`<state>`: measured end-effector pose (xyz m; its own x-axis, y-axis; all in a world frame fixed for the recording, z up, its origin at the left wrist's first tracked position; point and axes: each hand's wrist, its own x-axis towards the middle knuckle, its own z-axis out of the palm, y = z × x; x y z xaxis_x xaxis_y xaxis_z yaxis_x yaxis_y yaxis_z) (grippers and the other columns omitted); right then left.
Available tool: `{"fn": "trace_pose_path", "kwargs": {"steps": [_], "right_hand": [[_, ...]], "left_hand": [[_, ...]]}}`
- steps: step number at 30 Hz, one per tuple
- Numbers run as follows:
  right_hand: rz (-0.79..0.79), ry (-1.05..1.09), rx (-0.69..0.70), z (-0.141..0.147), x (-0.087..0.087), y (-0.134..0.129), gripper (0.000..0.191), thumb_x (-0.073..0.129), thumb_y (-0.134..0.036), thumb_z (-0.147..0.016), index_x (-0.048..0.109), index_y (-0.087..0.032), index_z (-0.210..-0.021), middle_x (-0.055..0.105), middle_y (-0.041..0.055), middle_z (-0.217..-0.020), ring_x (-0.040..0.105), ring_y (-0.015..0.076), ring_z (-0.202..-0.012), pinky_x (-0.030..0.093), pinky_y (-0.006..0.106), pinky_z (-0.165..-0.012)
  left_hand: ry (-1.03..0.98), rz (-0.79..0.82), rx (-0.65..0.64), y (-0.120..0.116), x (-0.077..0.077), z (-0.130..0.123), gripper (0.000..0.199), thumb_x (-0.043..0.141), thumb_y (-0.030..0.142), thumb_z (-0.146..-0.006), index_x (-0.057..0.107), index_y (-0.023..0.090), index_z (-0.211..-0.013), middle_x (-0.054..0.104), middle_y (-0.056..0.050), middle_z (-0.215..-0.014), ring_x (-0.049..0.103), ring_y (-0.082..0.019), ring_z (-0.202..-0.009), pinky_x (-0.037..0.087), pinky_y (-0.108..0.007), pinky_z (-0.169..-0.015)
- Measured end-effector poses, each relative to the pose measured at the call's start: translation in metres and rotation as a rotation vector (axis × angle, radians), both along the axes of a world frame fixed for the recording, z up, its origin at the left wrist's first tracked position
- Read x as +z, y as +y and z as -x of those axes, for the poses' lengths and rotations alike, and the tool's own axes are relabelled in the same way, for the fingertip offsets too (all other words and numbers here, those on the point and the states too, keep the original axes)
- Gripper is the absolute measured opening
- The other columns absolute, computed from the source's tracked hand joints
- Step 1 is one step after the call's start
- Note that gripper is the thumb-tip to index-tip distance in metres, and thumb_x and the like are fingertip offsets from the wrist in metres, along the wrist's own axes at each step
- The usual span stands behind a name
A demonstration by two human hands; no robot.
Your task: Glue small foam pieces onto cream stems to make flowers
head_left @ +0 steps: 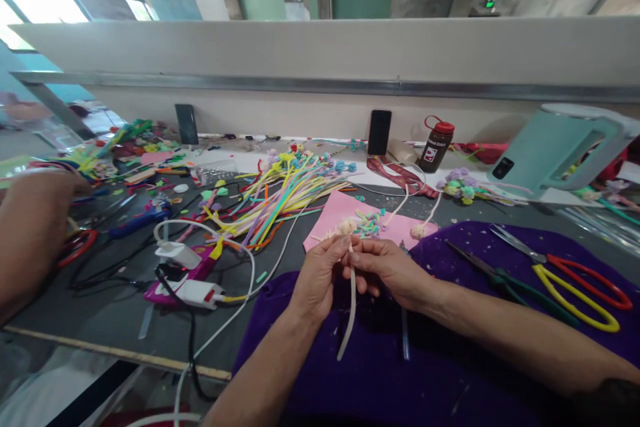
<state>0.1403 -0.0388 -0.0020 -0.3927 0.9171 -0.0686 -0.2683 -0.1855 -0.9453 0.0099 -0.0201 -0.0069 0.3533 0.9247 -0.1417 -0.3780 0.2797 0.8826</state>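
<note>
My left hand [323, 275] is closed in a pinch on a cream pipe cleaner [349, 320], whose loose end hangs down towards me. My right hand [387, 271] pinches the same pipe cleaner near its top, fingertips almost touching the left ones. The part between the fingers is mostly hidden. Just beyond my hands lies a pink sheet [330, 212] with small cream and pastel twisted pieces [370, 221] on it. A cream twisted piece with a stem [418, 231] rests by the sheet's right edge. Below my hands is a purple cloth [345, 387].
Right on the cloth lie red-and-yellow-handled scissors [575, 273] and dark green-handled pliers [505, 283]. A bundle of coloured pipe cleaners [275, 203], a purple power strip [200, 267] and cables sit left. Behind stand a phone [379, 133], bottle [435, 147] and kettle [545, 150]. Another person's arm [30, 240] reaches in left.
</note>
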Motion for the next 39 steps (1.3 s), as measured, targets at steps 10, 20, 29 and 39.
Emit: {"fn": "trace_pose_path", "kwargs": {"steps": [10, 20, 29, 39], "right_hand": [[0.027, 0.051, -0.002, -0.008, 0.001, 0.001, 0.024, 0.06, -0.035, -0.076, 0.059, -0.012, -0.07, 0.059, 0.0, -0.06, 0.048, 0.0039, -0.039, 0.031, 0.013, -0.032], [0.023, 0.052, -0.003, -0.037, 0.011, 0.007, 0.02, 0.061, -0.03, -0.076, 0.062, -0.012, -0.083, 0.064, 0.0029, -0.071, 0.051, 0.0042, -0.041, 0.031, 0.013, -0.032], [0.034, 0.009, -0.004, -0.042, 0.004, 0.013, 0.02, 0.061, -0.03, -0.075, 0.062, -0.011, -0.081, 0.064, 0.0025, -0.069, 0.051, 0.004, -0.041, 0.032, 0.012, -0.031], [0.042, -0.085, 0.017, -0.041, 0.001, 0.011, 0.019, 0.06, -0.03, -0.074, 0.061, -0.013, -0.081, 0.064, 0.0014, -0.069, 0.051, 0.0039, -0.041, 0.031, 0.012, -0.031]], "left_hand": [[-0.008, 0.015, -0.002, 0.001, -0.001, -0.001, 0.032, 0.067, 0.031, -0.066, 0.066, 0.013, -0.092, 0.058, 0.001, -0.06, 0.05, -0.007, -0.048, 0.042, -0.021, -0.053], [0.081, 0.084, 0.083, 0.009, -0.003, 0.0, 0.02, 0.069, 0.024, -0.063, 0.064, 0.014, -0.079, 0.06, 0.001, -0.061, 0.049, -0.005, -0.046, 0.031, -0.015, -0.039], [0.188, 0.031, 0.031, 0.005, -0.003, -0.001, 0.014, 0.069, 0.022, -0.06, 0.06, 0.013, -0.065, 0.057, 0.001, -0.054, 0.047, -0.005, -0.042, 0.029, -0.016, -0.039], [0.197, -0.096, 0.041, 0.006, -0.004, -0.002, 0.027, 0.05, 0.029, -0.075, 0.044, 0.015, -0.053, 0.04, 0.005, -0.046, 0.035, -0.004, -0.037, 0.023, -0.018, -0.036]]}}
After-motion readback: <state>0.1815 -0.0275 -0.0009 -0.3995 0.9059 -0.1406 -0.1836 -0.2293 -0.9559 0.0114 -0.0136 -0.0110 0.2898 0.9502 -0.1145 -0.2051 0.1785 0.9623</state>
